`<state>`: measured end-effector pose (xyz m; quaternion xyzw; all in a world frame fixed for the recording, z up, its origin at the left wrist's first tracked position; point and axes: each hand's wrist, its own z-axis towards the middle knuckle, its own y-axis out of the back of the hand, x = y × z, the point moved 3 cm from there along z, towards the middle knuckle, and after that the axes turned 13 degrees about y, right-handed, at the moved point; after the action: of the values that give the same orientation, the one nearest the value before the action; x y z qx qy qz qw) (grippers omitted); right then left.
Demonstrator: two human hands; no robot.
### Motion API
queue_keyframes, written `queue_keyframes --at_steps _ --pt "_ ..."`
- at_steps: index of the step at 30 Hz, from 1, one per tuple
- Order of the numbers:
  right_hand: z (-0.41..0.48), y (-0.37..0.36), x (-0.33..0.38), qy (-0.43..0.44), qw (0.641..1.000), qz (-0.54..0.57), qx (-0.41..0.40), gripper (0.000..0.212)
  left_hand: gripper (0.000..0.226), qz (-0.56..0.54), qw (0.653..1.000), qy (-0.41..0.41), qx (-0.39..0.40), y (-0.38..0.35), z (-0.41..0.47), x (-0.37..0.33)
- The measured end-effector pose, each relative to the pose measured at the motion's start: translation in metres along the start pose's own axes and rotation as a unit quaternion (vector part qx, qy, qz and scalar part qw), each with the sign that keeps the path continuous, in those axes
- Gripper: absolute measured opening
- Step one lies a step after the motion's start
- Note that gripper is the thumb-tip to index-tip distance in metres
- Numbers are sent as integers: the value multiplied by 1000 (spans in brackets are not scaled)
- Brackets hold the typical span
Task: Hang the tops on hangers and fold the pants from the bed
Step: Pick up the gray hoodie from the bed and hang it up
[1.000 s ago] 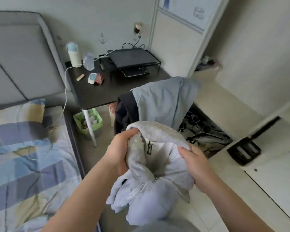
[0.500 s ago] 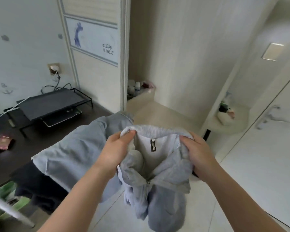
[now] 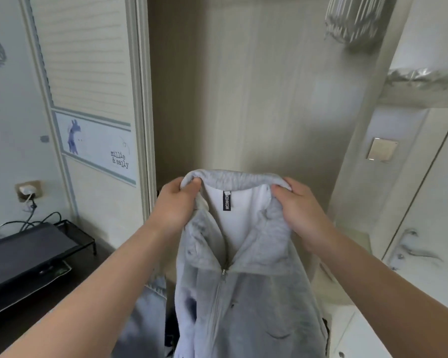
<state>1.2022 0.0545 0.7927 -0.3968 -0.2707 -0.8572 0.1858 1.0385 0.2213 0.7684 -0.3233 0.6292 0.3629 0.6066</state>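
Item: grey zip-up fleece jacket (image 3: 246,301), held up at chest height before an open wardrobe recess (image 3: 243,86), collar uppermost, front facing the wearer of the camera, zip closed below the collar, dark neck label (image 3: 227,200) showing inside. Left hand (image 3: 175,204): fingers and thumb pinched on the collar's left end. Right hand (image 3: 299,210): gripping the collar's right end. Lower left: black mesh stand (image 3: 29,250) on a dark desk (image 3: 36,313); wall socket (image 3: 29,190) with cables above it. Right: white door with handle (image 3: 414,250).
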Motion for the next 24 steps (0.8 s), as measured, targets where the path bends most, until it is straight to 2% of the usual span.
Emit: queue_keyframes --at_steps 6,12,14,17,20,24 --pt "101 -5 38 74 996 -28 -47 20 26 44 995 -93 10 -8 96 -83" --pt "203 -9 80 112 981 -108 -119 26 24 46 982 -179 50 -12 183 -169" --pt "234 -9 91 109 975 -131 -146 24 24 33 980 -186 70 -17 210 -197" --pt "273 -4 105 112 963 -168 -178 24 27 -20 981 -150 122 -25 243 -235" --pt "307 7 122 127 938 -271 -176 26 23 -52 975 -140 166 -36 271 -271" --pt "344 31 146 115 871 -447 -170 30 19 -86 966 -153 189 -55 299 -317"
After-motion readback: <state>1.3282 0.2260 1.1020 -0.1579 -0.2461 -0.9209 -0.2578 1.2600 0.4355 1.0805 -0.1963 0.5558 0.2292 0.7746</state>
